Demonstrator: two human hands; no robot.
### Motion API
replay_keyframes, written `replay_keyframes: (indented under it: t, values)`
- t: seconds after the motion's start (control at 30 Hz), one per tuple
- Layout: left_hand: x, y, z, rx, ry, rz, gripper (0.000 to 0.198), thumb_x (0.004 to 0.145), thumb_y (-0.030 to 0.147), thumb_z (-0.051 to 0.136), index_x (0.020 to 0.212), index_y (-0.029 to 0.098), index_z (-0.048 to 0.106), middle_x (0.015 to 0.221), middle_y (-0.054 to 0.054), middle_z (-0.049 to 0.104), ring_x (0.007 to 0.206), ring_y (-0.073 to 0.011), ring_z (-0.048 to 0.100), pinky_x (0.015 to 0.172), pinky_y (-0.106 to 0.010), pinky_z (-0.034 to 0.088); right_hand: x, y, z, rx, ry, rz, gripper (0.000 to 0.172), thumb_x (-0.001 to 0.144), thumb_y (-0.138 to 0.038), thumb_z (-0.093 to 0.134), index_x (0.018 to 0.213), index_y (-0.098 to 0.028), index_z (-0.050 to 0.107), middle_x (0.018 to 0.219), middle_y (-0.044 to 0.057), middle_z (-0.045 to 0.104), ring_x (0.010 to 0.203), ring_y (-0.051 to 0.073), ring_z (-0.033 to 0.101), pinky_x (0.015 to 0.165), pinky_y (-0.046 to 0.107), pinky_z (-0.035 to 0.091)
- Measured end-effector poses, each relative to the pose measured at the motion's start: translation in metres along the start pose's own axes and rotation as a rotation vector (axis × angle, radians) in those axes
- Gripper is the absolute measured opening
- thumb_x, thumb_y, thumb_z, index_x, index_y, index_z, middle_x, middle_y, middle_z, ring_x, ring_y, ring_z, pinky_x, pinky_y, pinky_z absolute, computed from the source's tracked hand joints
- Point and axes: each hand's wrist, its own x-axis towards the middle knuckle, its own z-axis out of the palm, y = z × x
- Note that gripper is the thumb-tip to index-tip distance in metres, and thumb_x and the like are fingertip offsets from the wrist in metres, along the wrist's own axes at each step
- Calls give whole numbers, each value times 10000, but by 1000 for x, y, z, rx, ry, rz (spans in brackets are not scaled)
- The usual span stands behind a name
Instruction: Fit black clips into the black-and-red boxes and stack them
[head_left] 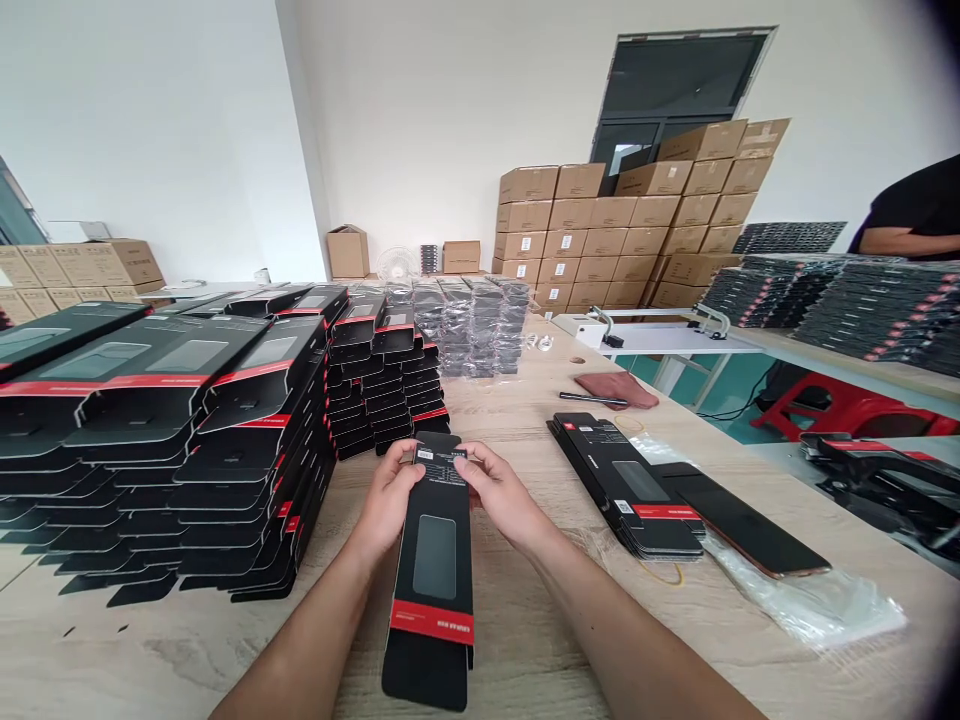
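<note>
The left hand (386, 500) and right hand (499, 495) each hold a narrow grip on the top of a black card sleeve (433, 590), above the desk (525, 640). Its white label (425, 454) and red band (431, 621) are unreadable. Stacked sleeves (247, 450) stand just left; a sleeve pile (626, 490) lies right, past open desk.

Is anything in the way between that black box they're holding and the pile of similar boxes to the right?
Only the person's own right hand and right forearm, which lie on that side of the black box. Beyond them, the pile of black boxes sits across the wooden table, with no other object visible on that stretch.
</note>
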Motion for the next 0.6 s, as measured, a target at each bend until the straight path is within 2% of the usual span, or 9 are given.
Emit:
replay_keyframes:
  t: [0.07, 0.17, 0.23, 0.33, 0.43, 0.5, 0.6]
  values:
    - [-2, 1, 2, -40, -51, 4, 224, 766, 261, 543, 981, 214, 579, 848, 20, 633, 711, -136, 557, 643, -229, 421, 3, 1, -3, -12, 123, -41, 380, 770, -578, 598, 782, -198, 596, 577, -32, 540, 506, 113, 484, 495, 250, 379]
    - [-7, 3, 4, -45, -135, -10, 239, 778, 258, 524, 1008, 215, 572, 852, 18, 631, 710, -136, 551, 645, -229, 412, 7, 1, -10, 3, 232, -85, 400, 725, -551, 658, 886, -184, 651, 620, -25, 576, 513, 100, 467, 504, 248, 356]
    - [-9, 4, 4, -28, -194, -43, 262, 778, 270, 530, 1032, 215, 565, 816, 14, 631, 679, -138, 547, 621, -230, 406, 8, 0, -15, -18, 215, -83, 387, 680, -483, 725, 911, -176, 679, 684, -7, 623, 551, 103, 485, 531, 251, 363]
    - [-12, 5, 3, -27, -241, -79, 278, 784, 278, 527, 1052, 210, 558, 782, 9, 625, 648, -136, 539, 595, -227, 396, 8, -3, -20, -44, 176, -92, 298, 623, -403, 782, 790, -169, 700, 756, 22, 676, 633, 130, 542, 600, 270, 405]
    - [-12, 5, 2, -36, -252, -73, 260, 781, 268, 528, 1030, 204, 572, 794, 10, 617, 648, -129, 531, 597, -223, 391, 7, -4, -22, -13, 124, -90, 248, 592, -352, 815, 709, -173, 690, 736, 19, 688, 652, 139, 569, 643, 280, 432]
    - [-13, 5, 2, -36, -271, -74, 266, 774, 268, 537, 1027, 202, 580, 809, 6, 621, 659, -132, 535, 609, -228, 393, 6, -5, -24, 82, 85, -25, 252, 613, -377, 806, 669, -172, 671, 674, 8, 666, 608, 131, 562, 612, 274, 436]
    - [-15, 5, 4, -15, -325, -78, 287, 772, 267, 547, 1049, 204, 586, 845, -6, 630, 698, -144, 546, 636, -238, 397, 4, -6, -24, 253, 34, 162, 309, 682, -454, 749, 654, -166, 641, 607, 3, 630, 543, 126, 550, 543, 266, 427]
